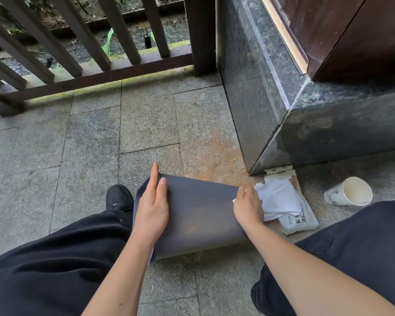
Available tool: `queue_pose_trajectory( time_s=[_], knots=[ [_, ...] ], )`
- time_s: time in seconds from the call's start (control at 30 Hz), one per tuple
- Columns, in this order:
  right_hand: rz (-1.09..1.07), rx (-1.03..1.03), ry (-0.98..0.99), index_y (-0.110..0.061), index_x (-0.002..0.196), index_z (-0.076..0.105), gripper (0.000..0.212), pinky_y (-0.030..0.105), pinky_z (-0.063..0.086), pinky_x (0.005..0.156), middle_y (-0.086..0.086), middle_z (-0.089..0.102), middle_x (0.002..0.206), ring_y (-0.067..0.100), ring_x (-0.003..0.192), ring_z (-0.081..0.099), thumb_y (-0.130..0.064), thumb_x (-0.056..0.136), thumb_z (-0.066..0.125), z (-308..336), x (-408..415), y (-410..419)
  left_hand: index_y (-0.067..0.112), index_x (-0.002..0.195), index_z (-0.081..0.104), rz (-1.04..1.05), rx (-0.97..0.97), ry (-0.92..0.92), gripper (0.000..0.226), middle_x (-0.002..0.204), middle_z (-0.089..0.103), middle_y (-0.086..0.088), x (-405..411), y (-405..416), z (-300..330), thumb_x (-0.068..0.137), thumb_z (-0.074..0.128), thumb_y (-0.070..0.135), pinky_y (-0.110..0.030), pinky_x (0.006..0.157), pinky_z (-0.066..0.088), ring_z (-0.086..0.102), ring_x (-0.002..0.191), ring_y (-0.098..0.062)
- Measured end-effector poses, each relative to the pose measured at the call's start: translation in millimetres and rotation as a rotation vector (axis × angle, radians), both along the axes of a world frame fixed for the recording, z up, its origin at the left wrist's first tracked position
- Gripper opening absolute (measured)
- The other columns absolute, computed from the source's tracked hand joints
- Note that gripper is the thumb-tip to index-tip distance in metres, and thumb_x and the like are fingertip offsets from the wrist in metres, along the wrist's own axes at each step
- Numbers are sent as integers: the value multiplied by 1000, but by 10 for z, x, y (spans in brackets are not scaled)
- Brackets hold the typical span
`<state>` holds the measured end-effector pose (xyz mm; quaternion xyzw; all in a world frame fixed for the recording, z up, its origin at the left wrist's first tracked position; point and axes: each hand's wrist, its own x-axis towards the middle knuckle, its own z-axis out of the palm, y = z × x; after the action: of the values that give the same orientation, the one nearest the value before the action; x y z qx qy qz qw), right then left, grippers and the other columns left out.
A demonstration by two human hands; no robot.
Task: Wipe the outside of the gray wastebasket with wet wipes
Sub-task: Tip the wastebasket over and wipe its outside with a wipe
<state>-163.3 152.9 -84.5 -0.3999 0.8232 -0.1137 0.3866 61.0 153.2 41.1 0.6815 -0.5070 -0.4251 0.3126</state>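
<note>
- right now the gray wastebasket [198, 213] is lying on its side on the stone floor [89, 142] between my legs, its open mouth pointing toward my left.
- it is rounded, so i judge it could be rolling away under a hard rub if my bracing slips.
- my left hand [152, 206] is pressing flat and open on the mouth end, fingers stretched forward, thumb on top.
- my right hand [248, 207] is curling closed on a white wet wipe [276, 199] at the base end, wrist bent, forearm reaching in from the lower right.
- the wipe is trailing loosely over the wipes pack [294, 213] just beside it, so it might be snagging or dragging grit from the floor.
- a paper cup [351, 192] is lying near my right knee; a wide swing could be knocking it.
</note>
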Motion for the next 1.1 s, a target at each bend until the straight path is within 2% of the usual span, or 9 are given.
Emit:
queue_pose_trajectory(
  time_s=[0.13,0.23,0.33,0.43,0.5,0.67,0.83,0.97,1.1],
  knots=[
    [229,-187,19,-9,112,54,38,44,30,104,7,56,122,31,125,45,-21,102,20,242,165,-139,32,155,22,-31,-15,9,51,145,21,38,-56,-23,-15,106,35,39,5,99,11,15,130,27],
    [382,-223,-171,-14,146,39,54,41,4,121,0,39,153,17,144,28,-35,105,12,632,511,-291,35,154,23,-90,-41,3,51,136,22,47,-126,-35,-33,105,35,41,4,97,13,17,129,27],
    [452,-351,-381,-15,151,29,65,31,-8,118,0,33,157,7,145,22,-44,99,5,999,912,-360,31,155,22,-99,-58,73,53,130,27,55,-240,5,-39,105,37,38,4,96,18,23,126,28],
    [415,-450,-542,-23,152,28,66,19,-13,114,-10,30,157,-9,142,16,-51,97,4,1148,1102,-306,23,156,19,-117,-74,165,56,146,29,36,-277,46,-45,105,43,18,-7,106,23,26,135,16],
    [488,-492,-478,-28,152,29,58,23,-14,116,-14,30,157,-11,141,17,-45,101,8,1091,1027,-252,23,156,20,-86,-46,188,53,153,28,23,-275,20,-33,106,39,18,-12,111,22,27,137,13],
    [571,-473,-172,-25,147,40,50,46,-2,121,-9,37,154,2,144,24,-38,104,18,610,590,-200,21,156,21,0,-55,45,51,153,21,19,-202,-1,-43,107,34,28,4,100,12,14,127,30],
    [426,-183,-52,-13,142,45,47,44,10,119,-1,38,154,15,144,28,-25,104,19,101,50,-208,28,156,22,32,-27,71,51,152,21,26,-192,38,-39,107,34,34,6,98,12,15,128,29],
    [242,-20,74,-8,120,56,36,43,34,99,13,58,130,35,118,50,-16,101,26,-75,-272,-184,35,154,22,14,3,105,50,144,21,40,-310,15,-24,106,36,37,8,94,12,15,126,30],
    [-422,-89,-100,0,112,63,46,37,38,83,24,62,121,40,110,54,-22,104,24,94,-409,-217,38,154,23,15,10,83,50,139,20,46,-265,-9,-16,106,35,40,9,93,10,14,123,34]
  ],
)
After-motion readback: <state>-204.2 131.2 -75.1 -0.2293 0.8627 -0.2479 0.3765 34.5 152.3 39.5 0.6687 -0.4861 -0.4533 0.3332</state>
